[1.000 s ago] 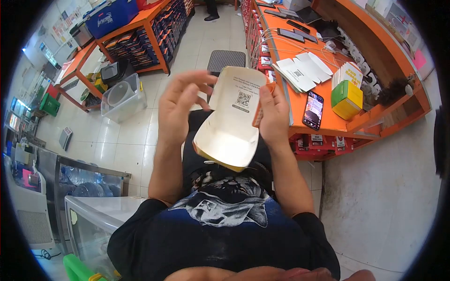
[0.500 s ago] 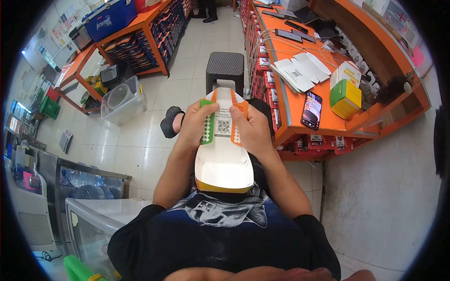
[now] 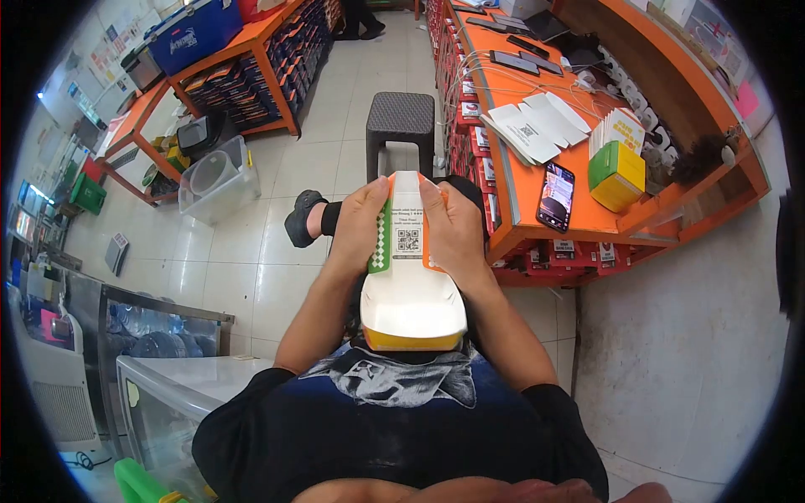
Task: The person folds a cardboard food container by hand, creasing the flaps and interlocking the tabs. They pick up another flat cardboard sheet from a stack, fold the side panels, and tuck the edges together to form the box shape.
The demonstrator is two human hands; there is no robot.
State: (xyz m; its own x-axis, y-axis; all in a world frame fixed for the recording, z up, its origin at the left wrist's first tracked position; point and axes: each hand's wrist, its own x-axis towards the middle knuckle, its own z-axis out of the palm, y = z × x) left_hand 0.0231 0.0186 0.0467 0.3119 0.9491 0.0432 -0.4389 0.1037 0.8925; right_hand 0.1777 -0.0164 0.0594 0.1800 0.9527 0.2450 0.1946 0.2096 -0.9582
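A partly folded cardboard box [image 3: 412, 312] lies over my lap, its white tray end nearest my body and yellow showing along its lower edge. Its long upper panel carries a QR code and print. My left hand [image 3: 359, 228] grips the green checked side flap, thumb near the top. On the other side, my right hand [image 3: 454, 230] holds the orange side flap, thumb pressed at its upper edge. Both flaps stand bent up along the panel. The fingers beneath the cardboard are hidden.
An orange counter [image 3: 524, 201] at the right bears a phone [image 3: 556, 197], flat white cartons [image 3: 537, 126] and a green-yellow box [image 3: 617, 174]. A dark stool [image 3: 401, 117] stands ahead. At left are a clear bin [image 3: 220, 180] and a freezer [image 3: 189, 381]. Another person's feet show far ahead.
The box has shifted slightly right and toward my body. Its side flaps are folded up more steeply, and both hands have closed in around them. The far person's feet have moved.
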